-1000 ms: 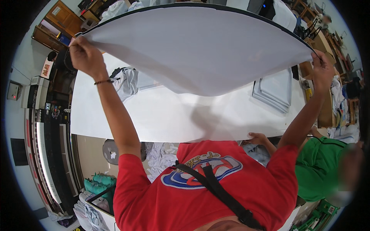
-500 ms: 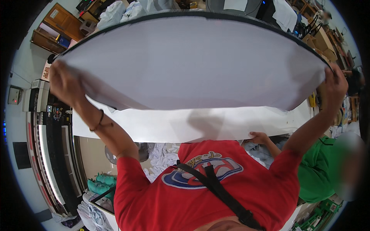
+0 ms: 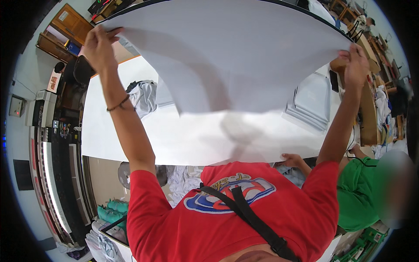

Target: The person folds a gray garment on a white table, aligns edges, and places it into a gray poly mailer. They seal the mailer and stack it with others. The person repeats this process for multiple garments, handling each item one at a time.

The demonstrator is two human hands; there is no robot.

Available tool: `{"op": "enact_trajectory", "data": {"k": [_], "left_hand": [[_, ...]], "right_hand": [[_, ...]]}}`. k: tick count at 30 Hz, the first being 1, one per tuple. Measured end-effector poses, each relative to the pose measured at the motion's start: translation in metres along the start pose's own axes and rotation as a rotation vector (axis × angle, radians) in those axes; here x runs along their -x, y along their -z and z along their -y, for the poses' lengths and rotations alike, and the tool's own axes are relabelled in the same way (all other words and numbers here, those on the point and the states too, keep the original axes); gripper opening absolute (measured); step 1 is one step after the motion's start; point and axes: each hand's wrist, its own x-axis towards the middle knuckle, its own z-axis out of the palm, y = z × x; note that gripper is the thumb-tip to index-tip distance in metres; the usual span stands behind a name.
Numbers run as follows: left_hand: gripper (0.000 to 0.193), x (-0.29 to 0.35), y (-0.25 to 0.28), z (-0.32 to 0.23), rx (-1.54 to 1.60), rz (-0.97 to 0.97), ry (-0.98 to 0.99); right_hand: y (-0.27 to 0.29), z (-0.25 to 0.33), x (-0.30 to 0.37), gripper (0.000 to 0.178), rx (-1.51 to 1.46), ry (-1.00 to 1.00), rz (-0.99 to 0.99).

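In the head view, holding up a white sheet (image 3: 257, 52) at twelve o'clock, over a white table (image 3: 174, 142); pinching its dark-edged upper corners, with the left hand (image 3: 101, 50) at ten o'clock and the right hand (image 3: 356, 67) at two; facing crumpled pale cloth (image 3: 144, 97) at ten and stacked flat pieces (image 3: 310, 98) at two.

Red T-shirt (image 3: 205, 233) with short sleeves (image 3: 146, 190), rounded chest emblem (image 3: 255, 191) in blue, white and red with lettering above, black strap (image 3: 258, 225) running diagonally, dark beaded bracelet (image 3: 118, 105) around left wrist (image 3: 111, 89)
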Motion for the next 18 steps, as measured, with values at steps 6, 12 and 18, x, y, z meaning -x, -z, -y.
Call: {"op": "enact_trajectory", "data": {"k": [6, 12, 18], "left_hand": [[0.029, 0.076, 0.071, -0.025, 0.122, -0.015, -0.100], [0.027, 0.206, 0.132, -0.007, -0.090, 0.135, 0.176], [0.021, 0.297, 0.153, 0.020, -0.109, 0.382, 0.601]], "right_hand": [[0.073, 0.002, 0.069, 0.022, 0.014, 0.125, -0.113], [0.123, -0.052, 0.172, 0.021, 0.241, 0.132, 0.165], [0.138, -0.099, 0.250, 0.011, 0.215, -0.321, 0.263]]}}
